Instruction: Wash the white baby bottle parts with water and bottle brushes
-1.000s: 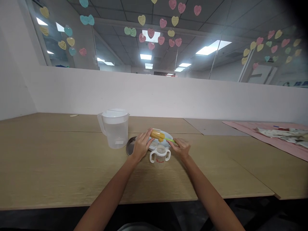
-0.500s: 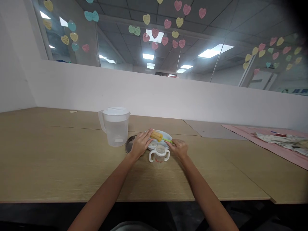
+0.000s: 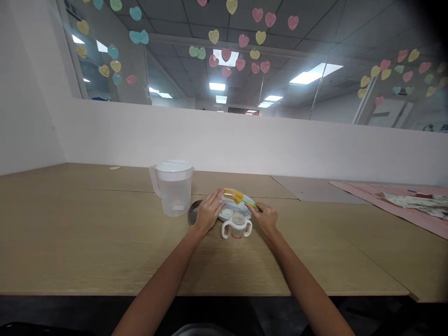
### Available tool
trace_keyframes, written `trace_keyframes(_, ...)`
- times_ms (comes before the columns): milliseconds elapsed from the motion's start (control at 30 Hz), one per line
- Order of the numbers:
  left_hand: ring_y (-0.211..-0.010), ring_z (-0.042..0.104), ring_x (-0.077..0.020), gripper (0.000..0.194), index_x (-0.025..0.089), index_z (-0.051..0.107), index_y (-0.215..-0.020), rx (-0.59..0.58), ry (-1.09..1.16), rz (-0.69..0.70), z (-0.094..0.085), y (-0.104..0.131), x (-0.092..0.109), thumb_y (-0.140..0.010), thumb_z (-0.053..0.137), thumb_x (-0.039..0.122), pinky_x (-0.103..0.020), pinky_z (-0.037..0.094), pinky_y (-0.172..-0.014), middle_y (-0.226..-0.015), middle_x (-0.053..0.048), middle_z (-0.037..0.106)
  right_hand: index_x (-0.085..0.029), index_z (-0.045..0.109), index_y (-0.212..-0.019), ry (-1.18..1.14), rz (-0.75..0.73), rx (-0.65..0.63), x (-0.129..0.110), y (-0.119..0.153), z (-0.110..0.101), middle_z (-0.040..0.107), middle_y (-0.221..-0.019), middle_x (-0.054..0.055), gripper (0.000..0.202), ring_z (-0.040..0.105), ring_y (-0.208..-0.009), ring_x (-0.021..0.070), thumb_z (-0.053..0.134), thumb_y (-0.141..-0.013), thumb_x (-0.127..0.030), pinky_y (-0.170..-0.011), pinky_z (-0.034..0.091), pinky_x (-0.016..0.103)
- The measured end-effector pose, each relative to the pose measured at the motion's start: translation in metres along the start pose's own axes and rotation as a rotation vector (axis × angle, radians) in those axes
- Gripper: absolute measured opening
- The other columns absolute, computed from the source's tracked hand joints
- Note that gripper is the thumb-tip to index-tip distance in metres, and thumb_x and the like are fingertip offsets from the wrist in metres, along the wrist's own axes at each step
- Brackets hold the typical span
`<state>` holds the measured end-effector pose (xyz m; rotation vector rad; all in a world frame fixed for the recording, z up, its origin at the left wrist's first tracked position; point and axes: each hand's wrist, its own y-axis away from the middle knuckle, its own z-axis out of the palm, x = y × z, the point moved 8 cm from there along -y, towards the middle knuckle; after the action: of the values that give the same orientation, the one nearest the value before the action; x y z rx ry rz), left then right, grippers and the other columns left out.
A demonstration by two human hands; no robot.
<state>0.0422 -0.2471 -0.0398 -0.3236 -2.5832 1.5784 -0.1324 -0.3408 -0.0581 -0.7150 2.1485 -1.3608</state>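
My left hand (image 3: 209, 212) is closed around a small clear bottle (image 3: 229, 193), tilted with its mouth to the right. A bottle brush (image 3: 239, 197) with a yellow head is partly inside the bottle. My right hand (image 3: 266, 217) grips the brush by its green handle. Below and between my hands stands a clear cup (image 3: 237, 232) with two white handles and red lettering. Under the bottle is a white plate (image 3: 249, 212), with a small white ring-shaped piece (image 3: 227, 213) at its near left. A round metal dish (image 3: 192, 213) is partly hidden behind my left hand.
A clear pitcher (image 3: 175, 191) with a white lid stands left of the metal dish. On the right, a pink cloth (image 3: 364, 193) carries crumpled fabric (image 3: 416, 205). A white wall (image 3: 227, 140) borders the table (image 3: 105, 242) at the back, with a window above.
The brush head has come further out of the bottle, towards the right. The view has shifted slightly, so everything sits a little further right. The cup remains on the table.
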Motion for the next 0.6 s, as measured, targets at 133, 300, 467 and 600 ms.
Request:
trace_keyframes(133, -0.103, 0.052, -0.0188, 0.043, 0.018, 0.037, -0.127, -0.008, -0.058, 0.023, -0.002, 0.001, -0.005, -0.086, 0.035, 0.033, -0.032, 0.041, -0.087, -0.120, -0.009, 0.052, -0.014, 0.061, -0.051, 0.012, -0.036, -0.084, -0.001, 0.000, 0.008, 0.057, -0.048, 0.004, 0.054, 0.043, -0.045, 0.0082, 0.043, -0.077, -0.058, -0.047, 0.022, 0.023)
trace_keyframes(300, -0.101, 0.050, -0.0219, 0.040, 0.023, 0.041, -0.125, -0.006, -0.161, -0.113, -0.007, 0.001, -0.032, -0.086, 0.036, 0.029, -0.036, 0.039, -0.084, -0.120, -0.009, 0.051, -0.014, 0.059, -0.048, 0.080, -0.047, -0.066, 0.002, -0.002, 0.006, 0.056, -0.047, 0.004, 0.054, 0.042, -0.044, 0.0087, 0.044, -0.076, -0.058, -0.047, 0.020, 0.023)
trace_keyframes(467, -0.099, 0.048, -0.0254, 0.041, 0.020, 0.048, -0.118, -0.081, -0.288, -0.310, -0.005, 0.007, -0.063, -0.078, 0.042, 0.014, -0.039, 0.038, -0.081, -0.116, -0.011, 0.051, -0.014, 0.059, -0.050, 0.118, 0.017, -0.043, 0.007, -0.003, 0.004, 0.055, -0.047, 0.004, 0.057, 0.040, -0.044, 0.0087, 0.039, -0.078, -0.060, -0.046, 0.017, 0.023)
trace_keyframes(600, -0.098, 0.047, -0.0271, 0.042, 0.017, 0.053, -0.109, -0.272, -0.333, -0.324, 0.013, 0.018, -0.071, -0.068, 0.048, 0.006, -0.039, 0.037, -0.080, -0.114, -0.011, 0.052, -0.014, 0.060, -0.051, 0.129, 0.045, -0.037, 0.010, -0.003, 0.006, 0.056, -0.048, 0.004, 0.057, 0.039, -0.043, 0.0085, 0.038, -0.078, -0.060, -0.046, 0.017, 0.023)
